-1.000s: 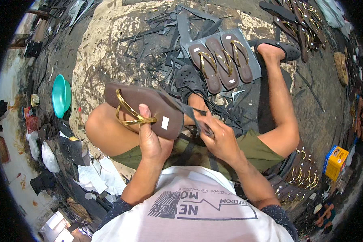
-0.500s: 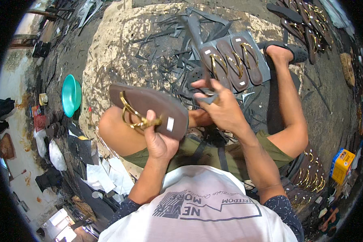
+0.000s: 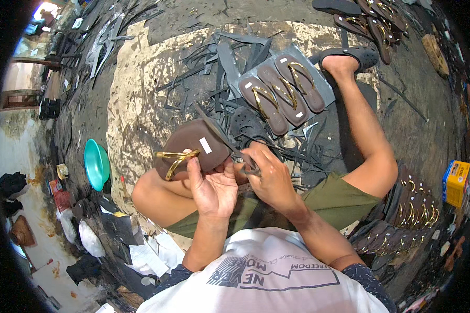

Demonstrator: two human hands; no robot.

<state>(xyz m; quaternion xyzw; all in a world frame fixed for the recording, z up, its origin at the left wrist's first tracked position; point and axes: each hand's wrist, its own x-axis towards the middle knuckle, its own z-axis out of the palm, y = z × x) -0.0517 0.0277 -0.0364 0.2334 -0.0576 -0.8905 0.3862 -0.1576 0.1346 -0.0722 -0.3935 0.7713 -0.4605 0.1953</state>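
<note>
My left hand [image 3: 214,193] is closed on a brown flip-flop [image 3: 185,138] with gold straps and a small white label, its thumb at the strap. My right hand [image 3: 271,180] is closed around what look like dark scissors [image 3: 251,166], at the sandal's right edge. A long dark grey piece [image 3: 214,125] runs along that edge; whether it is a blade or a strip of sole material I cannot tell. Several matching sandals [image 3: 284,94] lie on a grey sheet [image 3: 326,91] ahead of my hands.
Dark offcuts [image 3: 230,62] litter the floor around my clog-shod foot [image 3: 245,125]. A green bowl [image 3: 96,164] stands at left, with white paper scraps [image 3: 149,258] nearer me. More gold-strapped sandals [image 3: 412,214] lie at right, beside a yellow-and-blue box [image 3: 456,182].
The sandal in my left hand has turned, its labelled end now facing up and away. My right hand has come left and down, bringing the scissors to its edge. The view has shifted.
</note>
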